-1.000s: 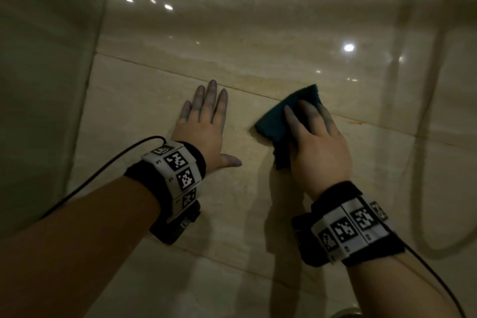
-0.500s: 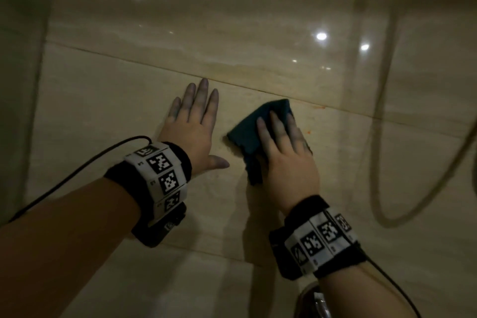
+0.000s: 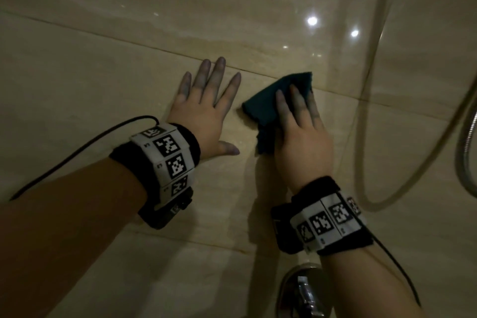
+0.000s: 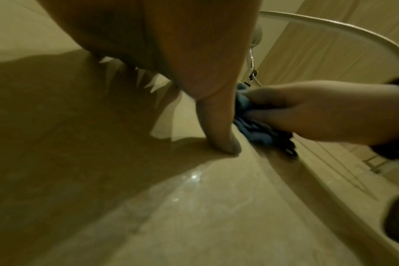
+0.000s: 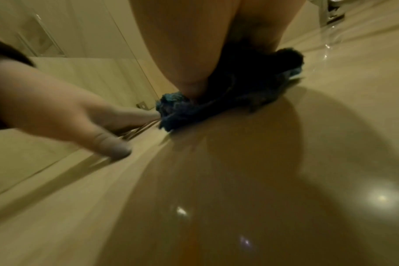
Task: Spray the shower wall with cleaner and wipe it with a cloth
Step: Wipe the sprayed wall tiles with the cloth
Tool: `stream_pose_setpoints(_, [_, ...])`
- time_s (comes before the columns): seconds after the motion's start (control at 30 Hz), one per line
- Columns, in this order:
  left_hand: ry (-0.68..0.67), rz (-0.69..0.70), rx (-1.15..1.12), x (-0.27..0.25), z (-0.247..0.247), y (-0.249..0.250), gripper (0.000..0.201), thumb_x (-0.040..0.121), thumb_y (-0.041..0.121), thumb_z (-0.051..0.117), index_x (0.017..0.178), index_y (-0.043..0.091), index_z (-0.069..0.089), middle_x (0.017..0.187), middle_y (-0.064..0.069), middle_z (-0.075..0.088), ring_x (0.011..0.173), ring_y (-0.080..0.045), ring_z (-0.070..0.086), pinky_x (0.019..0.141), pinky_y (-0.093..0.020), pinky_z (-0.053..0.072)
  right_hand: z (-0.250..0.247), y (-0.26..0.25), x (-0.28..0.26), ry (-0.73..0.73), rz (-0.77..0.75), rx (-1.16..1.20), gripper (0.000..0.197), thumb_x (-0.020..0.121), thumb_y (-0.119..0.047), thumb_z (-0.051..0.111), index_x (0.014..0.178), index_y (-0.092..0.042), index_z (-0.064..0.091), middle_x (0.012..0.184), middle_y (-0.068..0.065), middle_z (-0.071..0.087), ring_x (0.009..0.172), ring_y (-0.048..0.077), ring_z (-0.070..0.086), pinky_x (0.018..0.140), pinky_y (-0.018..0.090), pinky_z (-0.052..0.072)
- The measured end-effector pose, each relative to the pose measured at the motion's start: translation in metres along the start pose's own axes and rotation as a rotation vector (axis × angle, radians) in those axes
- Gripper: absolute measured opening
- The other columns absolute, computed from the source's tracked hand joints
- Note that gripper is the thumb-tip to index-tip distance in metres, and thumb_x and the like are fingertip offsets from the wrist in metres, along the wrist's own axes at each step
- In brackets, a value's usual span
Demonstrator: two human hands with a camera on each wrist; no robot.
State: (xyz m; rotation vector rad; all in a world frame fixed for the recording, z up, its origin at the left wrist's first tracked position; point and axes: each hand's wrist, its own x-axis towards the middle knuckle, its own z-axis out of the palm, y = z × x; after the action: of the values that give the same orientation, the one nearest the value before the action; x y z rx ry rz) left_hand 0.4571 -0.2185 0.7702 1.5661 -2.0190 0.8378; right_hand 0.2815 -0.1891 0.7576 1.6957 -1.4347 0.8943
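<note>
left hand [image 3: 204, 113]: our fingers straight, palm flat on shower wall [image 3: 90, 80]
right hand [image 3: 300, 134]: our straight fingers press teal cloth [image 3: 268, 108] to wall

Left hand [image 4: 171, 59] thumb touches a glossy beige shower wall [image 4: 194, 207]; at right, right hand [image 4: 319, 111] presses a blue cloth [image 4: 255, 133] there.

Cloth [image 3: 271, 106]: dark teal, fuzzy pile, folded and bunched, pressed flat against shower wall [image 3: 103, 90]; upper corner at 1 o'clock touches the grout line, the lower tail hangs toward 6 o'clock. Wall: glossy beige stone tile, horizontal grout joints, bright light reflections at 1 o'clock of cloth. Wetness cannot be judged.
</note>
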Motion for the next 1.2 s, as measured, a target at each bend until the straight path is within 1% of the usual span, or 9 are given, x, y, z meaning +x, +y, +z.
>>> stream_pose_setpoints(0.13, [0.019, 0.008, 0.013, 0.0, 0.004, -0.002, 0.125, 0.069, 0.081, 0.045, 0.14, 0.019, -0.037, 0.149, -0.013, -0.039, 0.142, -0.034, -0.027, 0.117, -0.047, -0.009, 0.005, 0.007, -0.011, -0.028, -0.016, -0.004, 0.06, 0.086, -0.036, 0.029, 0.144, -0.021, 0.035, 0.151, 0.006, 0.035, 0.139, 0.031, 0.032, 0.1, 0.05, 0.044])
stream_pose_setpoints(0.27, [0.017, 0.006, 0.005, 0.001, 0.005, -0.001, 0.124, 0.069, 0.081, 0.044, 0.139, 0.019, -0.038, 0.149, -0.013, -0.04, 0.142, -0.034, -0.028, 0.117, -0.047, -0.01, -0.004, 0.017, 0.007, 0.009, -0.03, 0.001, 0.057, 0.096, -0.03, 0.04, 0.149, -0.027, 0.02, 0.158, 0.0, 0.014, 0.146, 0.023, 0.011, 0.113, 0.041, 0.029])
stream_pose_setpoints(0.37, [0.022, 0.01, 0.015, 0.0, 0.005, -0.003, 0.123, 0.07, 0.081, 0.042, 0.139, 0.019, -0.038, 0.149, -0.013, -0.039, 0.142, -0.034, -0.027, 0.117, -0.047, -0.01, -0.013, 0.017, 0.019, -0.023, 0.01, -0.001, 0.059, 0.098, -0.029, 0.038, 0.15, -0.029, 0.009, 0.16, -0.004, 0.001, 0.147, 0.018, -0.002, 0.117, 0.037, 0.021])
stream_pose_setpoints(0.47, [0.026, 0.016, 0.008, -0.004, 0.006, -0.002, 0.121, 0.071, 0.08, 0.042, 0.14, 0.019, -0.036, 0.15, -0.013, -0.037, 0.142, -0.034, -0.026, 0.117, -0.047, -0.009, -0.007, 0.013, 0.01, 0.007, 0.039, 0.028, 0.06, 0.098, -0.026, 0.039, 0.15, -0.027, 0.01, 0.16, -0.002, 0.004, 0.147, 0.02, -0.001, 0.118, 0.036, 0.021])
stream_pose_setpoints(0.6, [0.004, 0.032, 0.017, -0.011, 0.008, -0.004, 0.119, 0.073, 0.079, 0.041, 0.139, 0.018, -0.037, 0.15, -0.013, -0.037, 0.143, -0.034, -0.026, 0.117, -0.046, -0.009, 0.004, 0.009, -0.015, -0.001, 0.068, 0.038, 0.062, 0.096, -0.024, 0.044, 0.15, -0.025, 0.014, 0.159, 0.001, 0.01, 0.147, 0.025, 0.004, 0.117, 0.043, 0.023])
stream_pose_setpoints(0.77, [-0.024, 0.047, 0.001, -0.018, 0.01, -0.007, 0.113, 0.08, 0.071, 0.043, 0.144, 0.013, -0.03, 0.151, -0.011, -0.035, 0.143, -0.032, -0.024, 0.119, -0.044, -0.007, -0.007, 0.006, -0.003, -0.101, 0.086, 0.027, 0.064, 0.097, -0.028, 0.04, 0.15, -0.027, 0.005, 0.16, -0.001, -0.002, 0.147, 0.022, -0.006, 0.12, 0.04, 0.018])
stream_pose_setpoints(0.9, [-0.047, 0.014, -0.06, -0.028, 0.016, -0.005, 0.109, 0.083, 0.067, 0.044, 0.145, 0.011, -0.027, 0.152, -0.011, -0.034, 0.144, -0.03, -0.024, 0.119, -0.042, -0.006, -0.003, -0.003, -0.005, -0.092, 0.104, 0.031, 0.064, 0.097, -0.027, 0.038, 0.15, -0.026, 0.003, 0.16, -0.001, -0.004, 0.147, 0.023, -0.008, 0.121, 0.04, 0.012])
stream_pose_setpoints(1.1, [-0.171, -0.103, -0.173, -0.055, 0.034, -0.007, 0.105, 0.085, 0.064, 0.044, 0.133, 0.03, -0.042, 0.145, -0.011, -0.046, 0.14, -0.033, -0.032, 0.117, -0.046, -0.009, 0.028, -0.015, -0.059, -0.073, 0.114, 0.044, 0.064, 0.092, -0.025, 0.04, 0.15, -0.023, 0.013, 0.159, 0.004, 0.011, 0.146, 0.029, 0.004, 0.117, 0.042, 0.018])
stream_pose_setpoints(1.2, [-0.182, -0.153, -0.239, -0.067, 0.043, -0.008, 0.103, 0.085, 0.061, 0.048, 0.125, 0.039, -0.044, 0.145, -0.008, -0.047, 0.14, -0.033, -0.032, 0.118, -0.048, -0.008, 0.026, -0.018, -0.064, -0.154, 0.145, 0.059, 0.069, 0.094, -0.023, 0.044, 0.15, -0.026, 0.004, 0.16, 0.001, -0.001, 0.147, 0.025, -0.006, 0.119, 0.039, 0.013])
